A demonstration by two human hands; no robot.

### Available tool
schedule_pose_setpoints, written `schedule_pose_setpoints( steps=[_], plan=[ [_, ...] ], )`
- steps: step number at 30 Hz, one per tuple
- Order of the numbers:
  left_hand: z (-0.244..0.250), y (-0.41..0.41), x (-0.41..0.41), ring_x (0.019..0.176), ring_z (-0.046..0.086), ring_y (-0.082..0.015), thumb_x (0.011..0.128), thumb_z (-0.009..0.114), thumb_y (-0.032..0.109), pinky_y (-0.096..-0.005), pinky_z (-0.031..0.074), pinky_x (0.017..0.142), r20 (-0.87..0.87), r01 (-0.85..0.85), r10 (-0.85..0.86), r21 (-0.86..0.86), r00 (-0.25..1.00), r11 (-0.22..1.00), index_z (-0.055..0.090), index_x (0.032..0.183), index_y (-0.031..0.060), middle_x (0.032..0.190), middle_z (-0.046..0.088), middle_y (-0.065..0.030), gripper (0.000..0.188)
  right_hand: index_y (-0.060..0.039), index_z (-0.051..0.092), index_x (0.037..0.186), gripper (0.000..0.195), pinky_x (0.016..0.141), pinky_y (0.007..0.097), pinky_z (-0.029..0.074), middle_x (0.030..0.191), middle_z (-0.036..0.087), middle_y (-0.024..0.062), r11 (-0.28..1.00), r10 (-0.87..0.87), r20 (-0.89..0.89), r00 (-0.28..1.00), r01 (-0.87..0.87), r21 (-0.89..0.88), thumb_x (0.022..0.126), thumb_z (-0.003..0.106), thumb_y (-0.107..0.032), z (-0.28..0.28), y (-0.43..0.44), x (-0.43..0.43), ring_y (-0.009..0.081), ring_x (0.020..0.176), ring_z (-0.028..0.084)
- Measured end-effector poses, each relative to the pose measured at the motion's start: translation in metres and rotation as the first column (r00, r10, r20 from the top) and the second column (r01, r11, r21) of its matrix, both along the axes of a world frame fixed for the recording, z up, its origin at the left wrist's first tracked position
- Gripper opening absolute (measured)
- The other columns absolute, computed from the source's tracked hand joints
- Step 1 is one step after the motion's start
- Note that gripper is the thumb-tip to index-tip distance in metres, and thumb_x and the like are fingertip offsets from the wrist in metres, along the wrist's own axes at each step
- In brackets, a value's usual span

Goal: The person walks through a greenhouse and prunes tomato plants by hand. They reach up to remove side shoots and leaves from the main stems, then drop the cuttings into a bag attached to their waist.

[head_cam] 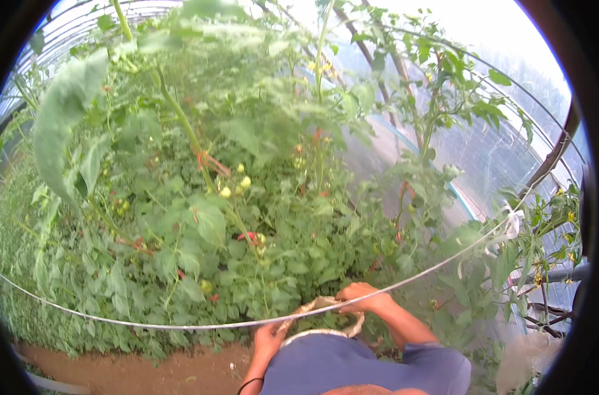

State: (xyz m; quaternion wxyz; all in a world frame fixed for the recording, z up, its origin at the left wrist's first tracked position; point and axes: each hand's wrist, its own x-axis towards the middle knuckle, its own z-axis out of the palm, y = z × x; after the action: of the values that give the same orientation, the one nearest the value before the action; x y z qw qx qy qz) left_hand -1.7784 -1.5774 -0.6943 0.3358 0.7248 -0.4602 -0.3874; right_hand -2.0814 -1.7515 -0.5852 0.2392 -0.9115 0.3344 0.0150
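Observation:
Before my waist hangs a pale sack (304,309), apparently woven, its mouth spread wide and green leaves showing within it. My left hand (268,340) grips the rim on the left side, close against my blue shirt. At the far right of the mouth, my right hand (362,297) has its fingers curled over the rim. Tomato plants crowd right up to the sack. A cluster of green tomatoes (242,183) hangs ahead of me on a stem. The lower part of the sack is hidden by my body.
A taut white cord (181,327) crosses in front of me, passing over my right wrist area. Red ties (210,162) hold several stems. Bare soil (171,368) lies lower left. Plastic greenhouse sheeting (497,163) and a curved pole (551,158) rise on the right.

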Motion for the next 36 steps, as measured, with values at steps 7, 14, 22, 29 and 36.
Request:
schedule_pose_setpoints(
  steps=[7, 14, 22, 29, 36],
  plan=[
    [0.014, -0.023, -0.016, 0.097, 0.071, -0.0211, 0.086, 0.08, 0.027, -0.0331, 0.056, 0.088, -0.096, 0.132, -0.133, -0.023, 0.986, 0.991, 0.067, 0.123, 0.0003, 0.106, 0.074, -0.0148, 0.047, -0.0031, 0.069, 0.107, 0.02, 0.074, 0.0368, 0.055, 0.096, 0.069, 0.0136, 0.803, 0.051, 0.766, 0.641, 0.43, -0.413, 0.088, 0.069, -0.005, 0.178, -0.067, -0.002, 0.0283, 0.085, 0.068],
    [0.0, -0.03, -0.021, 0.098, 0.072, -0.0211, 0.092, 0.075, 0.024, -0.0328, 0.056, 0.087, -0.134, 0.031, -0.046, -0.116, 0.99, 0.993, 0.066, 0.123, -0.0039, 0.107, 0.074, -0.017, 0.043, -0.0065, 0.067, 0.112, 0.016, 0.073, 0.0353, 0.054, 0.099, 0.069, 0.0118, 0.279, 0.524, 0.735, 0.43, 0.729, -0.625, 0.096, 0.063, -0.007, 0.381, -0.2, 0.016, 0.0282, 0.084, 0.068],
    [-0.003, -0.035, -0.032, 0.091, 0.07, -0.0164, 0.092, 0.074, 0.016, -0.0309, 0.056, 0.084, -0.311, -0.304, 0.241, -0.172, 0.919, 0.937, 0.067, 0.12, -0.0071, 0.104, 0.074, -0.0154, 0.037, -0.0155, 0.072, 0.11, 0.021, 0.103, 0.0449, 0.045, 0.124, 0.065, 0.0076, -0.237, 0.226, 0.507, 0.832, 0.552, -0.799, 0.093, 0.06, -0.011, 0.497, -0.323, 0.021, 0.0293, 0.119, 0.059],
    [-0.012, -0.044, -0.036, 0.089, 0.07, -0.0164, 0.091, 0.075, 0.017, -0.0305, 0.056, 0.081, -0.296, -0.352, 0.291, -0.183, 0.91, 0.918, 0.067, 0.118, -0.0071, 0.103, 0.074, -0.0148, 0.037, -0.0118, 0.07, 0.086, 0.012, 0.092, 0.0445, 0.052, 0.094, 0.072, 0.005, -0.036, -0.046, 0.425, 0.904, 0.424, -0.905, 0.089, 0.059, -0.012, 0.503, -0.315, 0.013, 0.0271, 0.094, 0.07],
    [0.008, -0.069, -0.047, 0.099, 0.071, -0.0188, 0.089, 0.077, 0.024, -0.0312, 0.056, 0.086, -0.249, -0.212, 0.176, -0.123, 0.952, 0.969, 0.067, 0.119, -0.0052, 0.109, 0.074, -0.0173, 0.043, 0.0, 0.064, 0.082, 0.013, 0.065, 0.0413, 0.056, 0.081, 0.066, 0.0139, -0.216, -0.105, 0.307, 0.946, 0.28, -0.935, 0.091, 0.054, -0.002, 0.494, -0.313, -0.025, 0.0272, 0.071, 0.068]
  ],
)
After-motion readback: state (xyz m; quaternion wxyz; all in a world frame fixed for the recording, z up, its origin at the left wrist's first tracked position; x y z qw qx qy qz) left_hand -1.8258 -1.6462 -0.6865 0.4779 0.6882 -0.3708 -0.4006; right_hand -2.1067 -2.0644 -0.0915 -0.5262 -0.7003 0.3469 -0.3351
